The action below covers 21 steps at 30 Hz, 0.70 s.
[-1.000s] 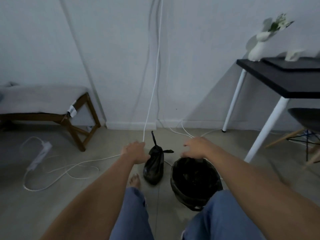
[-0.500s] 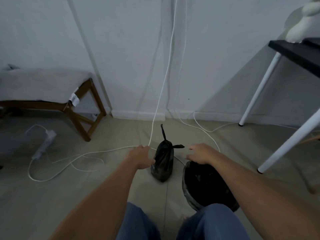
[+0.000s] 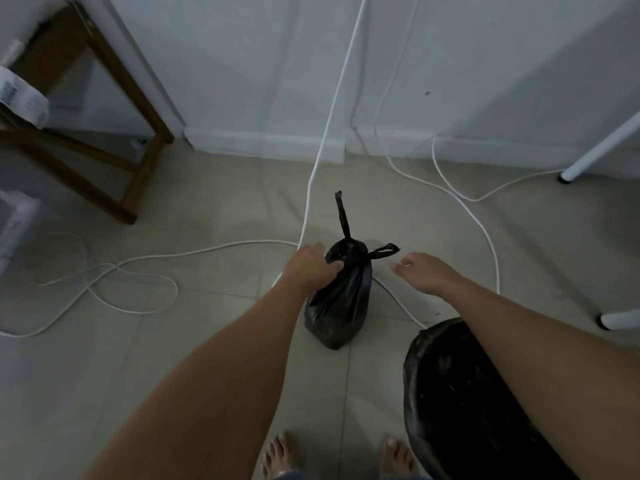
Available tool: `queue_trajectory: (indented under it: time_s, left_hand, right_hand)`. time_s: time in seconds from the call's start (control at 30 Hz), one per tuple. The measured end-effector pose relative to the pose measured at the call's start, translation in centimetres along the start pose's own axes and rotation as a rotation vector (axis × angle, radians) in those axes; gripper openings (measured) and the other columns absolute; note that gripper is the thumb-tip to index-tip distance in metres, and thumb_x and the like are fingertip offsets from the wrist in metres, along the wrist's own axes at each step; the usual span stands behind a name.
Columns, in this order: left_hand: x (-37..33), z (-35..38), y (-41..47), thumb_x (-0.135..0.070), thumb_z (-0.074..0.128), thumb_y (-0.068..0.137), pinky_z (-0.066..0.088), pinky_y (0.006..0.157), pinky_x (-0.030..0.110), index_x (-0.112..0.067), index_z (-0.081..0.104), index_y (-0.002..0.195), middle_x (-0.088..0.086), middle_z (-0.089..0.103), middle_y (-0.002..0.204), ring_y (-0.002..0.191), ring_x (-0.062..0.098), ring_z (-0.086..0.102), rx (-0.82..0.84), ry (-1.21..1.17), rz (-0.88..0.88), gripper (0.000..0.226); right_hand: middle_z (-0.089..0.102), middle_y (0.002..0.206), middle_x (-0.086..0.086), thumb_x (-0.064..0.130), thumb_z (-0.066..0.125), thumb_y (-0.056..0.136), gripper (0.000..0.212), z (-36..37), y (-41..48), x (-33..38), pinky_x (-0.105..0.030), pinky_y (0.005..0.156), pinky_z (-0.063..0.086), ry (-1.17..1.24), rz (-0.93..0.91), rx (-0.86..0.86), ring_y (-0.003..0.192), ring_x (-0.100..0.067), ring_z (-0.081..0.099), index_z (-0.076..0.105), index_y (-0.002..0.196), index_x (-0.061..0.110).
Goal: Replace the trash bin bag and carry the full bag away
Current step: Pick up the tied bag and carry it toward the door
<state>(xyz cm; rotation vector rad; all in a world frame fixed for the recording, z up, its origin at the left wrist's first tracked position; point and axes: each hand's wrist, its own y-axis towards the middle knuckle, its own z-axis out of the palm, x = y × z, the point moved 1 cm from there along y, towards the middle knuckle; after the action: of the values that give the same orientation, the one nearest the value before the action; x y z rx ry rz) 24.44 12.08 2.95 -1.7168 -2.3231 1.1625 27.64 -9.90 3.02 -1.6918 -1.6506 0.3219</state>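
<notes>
A small full black trash bag [image 3: 341, 306], tied at the top with two loose ends sticking out, stands on the tiled floor. My left hand [image 3: 311, 266] grips its gathered neck just under the knot. My right hand [image 3: 424, 271] hovers to the right of the bag with relaxed fingers, holding nothing. At the lower right stands the trash bin [image 3: 460, 403], lined with a black bag; my right forearm passes over it.
White cables [image 3: 145, 268] loop over the floor on the left and run up the wall behind the bag. A wooden bench leg [image 3: 138, 109] stands at the upper left. White table legs [image 3: 602, 150] are at the right. My bare feet [image 3: 280, 459] show at the bottom.
My left hand has moved right and closed on the bag's neck. My right hand has left the bin rim and come forward beside the bag. The view has tilted down and closer.
</notes>
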Motion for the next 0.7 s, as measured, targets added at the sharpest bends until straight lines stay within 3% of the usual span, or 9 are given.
queue_trajectory:
  time_s: [0.2,0.37,0.5,0.57,0.67,0.7]
  left_hand:
    - [-2.8,0.8,7.6,-0.052,0.058,0.095,0.042,0.111,0.041,-0.002,0.039,0.147,0.021,0.047,0.148,0.137,0.037,0.046,-0.015,-0.176,-0.123,0.075]
    - [-3.9,2.4,12.4,-0.037,0.057,0.098,0.048,0.106,0.042,-0.006,0.059,0.132,0.019,0.062,0.131,0.124,0.037,0.058,-0.027,-0.262,-0.123,0.046]
    - [-3.9,3.2,12.4,-0.025,0.050,0.103,0.053,0.097,0.040,-0.001,0.069,0.113,0.020,0.069,0.119,0.113,0.037,0.064,-0.037,-0.431,-0.170,0.032]
    - [-3.8,2.7,10.5,-0.020,0.050,0.102,0.054,0.096,0.042,-0.004,0.070,0.094,0.019,0.072,0.108,0.105,0.036,0.066,-0.060,-0.523,-0.173,0.027]
    - [-4.1,0.6,6.6,-0.019,0.049,0.101,0.050,0.082,0.033,-0.012,0.067,0.079,0.011,0.072,0.093,0.089,0.028,0.065,-0.066,-0.598,-0.158,0.029]
    - [-4.3,-0.6,5.0,-0.020,0.049,0.101,0.049,0.079,0.033,-0.015,0.066,0.074,0.010,0.073,0.092,0.086,0.027,0.064,-0.065,-0.621,-0.158,0.032]
  right_hand:
    - [0.048,0.143,-0.010,0.048,0.042,0.096,0.053,-0.1,5.3,0.1,-0.033,0.097,0.037,0.039,-0.011,0.019,0.128,-0.028,0.047,0.051,0.132,0.010]
    - [0.046,0.146,-0.008,0.050,0.041,0.096,0.055,0.1,7.4,-0.9,-0.033,0.102,0.034,0.101,0.010,0.052,0.133,-0.027,0.043,0.048,0.136,0.012]
    - [0.048,0.143,-0.008,0.055,0.041,0.094,0.059,0.6,6.8,-2.0,-0.033,0.101,0.035,0.219,0.093,0.082,0.130,-0.026,0.045,0.050,0.135,0.013]
    - [0.055,0.134,-0.012,0.053,0.039,0.096,0.058,0.2,5.4,-1.4,-0.033,0.095,0.038,0.281,0.122,0.099,0.120,-0.028,0.052,0.055,0.127,0.007]
    - [0.055,0.115,-0.011,0.055,0.032,0.097,0.058,-1.0,2.8,0.6,-0.031,0.081,0.038,0.396,0.192,0.137,0.102,-0.027,0.054,0.060,0.113,0.007]
    - [0.054,0.115,-0.012,0.059,0.032,0.096,0.063,-1.7,1.7,1.5,-0.031,0.081,0.037,0.449,0.229,0.149,0.104,-0.028,0.054,0.059,0.117,0.006]
